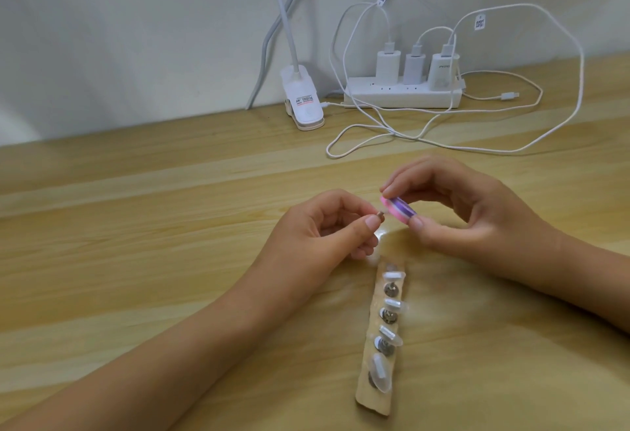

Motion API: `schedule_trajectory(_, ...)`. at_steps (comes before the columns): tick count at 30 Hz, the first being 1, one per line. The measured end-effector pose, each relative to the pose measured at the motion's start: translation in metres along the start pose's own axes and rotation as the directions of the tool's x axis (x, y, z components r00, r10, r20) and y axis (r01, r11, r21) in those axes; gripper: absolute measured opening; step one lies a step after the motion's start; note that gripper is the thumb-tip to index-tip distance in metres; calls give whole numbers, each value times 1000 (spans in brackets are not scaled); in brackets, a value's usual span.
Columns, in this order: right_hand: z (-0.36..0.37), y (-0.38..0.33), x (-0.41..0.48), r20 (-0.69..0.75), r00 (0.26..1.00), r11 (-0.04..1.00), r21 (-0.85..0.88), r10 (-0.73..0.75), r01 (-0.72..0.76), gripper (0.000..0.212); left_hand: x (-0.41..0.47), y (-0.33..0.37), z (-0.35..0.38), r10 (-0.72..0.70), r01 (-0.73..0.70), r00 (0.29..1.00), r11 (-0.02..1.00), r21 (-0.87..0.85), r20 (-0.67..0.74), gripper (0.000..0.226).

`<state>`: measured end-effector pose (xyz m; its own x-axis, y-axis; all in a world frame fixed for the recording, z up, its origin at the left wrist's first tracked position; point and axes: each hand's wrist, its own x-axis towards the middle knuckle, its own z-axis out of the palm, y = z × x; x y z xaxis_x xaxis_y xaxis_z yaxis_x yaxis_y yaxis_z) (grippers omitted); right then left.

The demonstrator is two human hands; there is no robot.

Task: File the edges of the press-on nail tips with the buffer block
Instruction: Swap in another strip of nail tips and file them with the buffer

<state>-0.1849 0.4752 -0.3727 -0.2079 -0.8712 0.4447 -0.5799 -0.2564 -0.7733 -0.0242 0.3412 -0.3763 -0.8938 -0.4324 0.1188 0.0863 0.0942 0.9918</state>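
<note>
My left hand (327, 226) pinches a small nail tip on its stand (482, 215) between thumb and forefinger, above the table. My right hand (463, 212) grips a pink and purple buffer block (399, 210) by its ends. The block's left end touches the pinched tip. Below the hands a pale wooden strip (376, 393) lies on the table, running toward me. Several clear press-on nail tips (392, 306) stand on round metal holders along it.
A white power strip (402, 96) with three plugged chargers sits at the back by the wall. Its white cables (409, 135) loop across the table behind the hands. A white clip lamp base (303, 103) stands left of it.
</note>
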Motion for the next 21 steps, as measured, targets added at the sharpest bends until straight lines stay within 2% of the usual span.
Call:
schedule_trajectory(3, -1, 2, 2, -32, 996, 995, -46, 82, -83, 24, -1, 2, 0, 1, -1, 1000, 1000, -30, -8, 4)
schedule_trajectory(8, -4, 0, 5, -122, 964, 955, 214, 236, -207, 22, -2, 6, 1, -24, 24, 1000, 996, -85, 4, 5)
schedule_trajectory(10, -5, 0, 6, -137, 952, 939, 253, 272, -232, 24, -2, 7, 0, -26, 27, 1000, 997, -73, 9, 6)
schedule_trajectory(12, -5, 0, 7, -131, 948, 935, 253, 290, -251, 26, -3, 7, 0, -35, 35, 999, 999, -14, 33, 5)
schedule_trajectory(17, -5, 2, 7, -99, 950, 933, 243, 295, -264, 28, -1, 7, 0, -54, 8, 990, 944, 330, 129, 10)
schedule_trajectory(21, -6, 3, 7, -79, 950, 936, 213, 302, -280, 24, 0, 7, 2, -54, -18, 984, 915, 402, 168, 14)
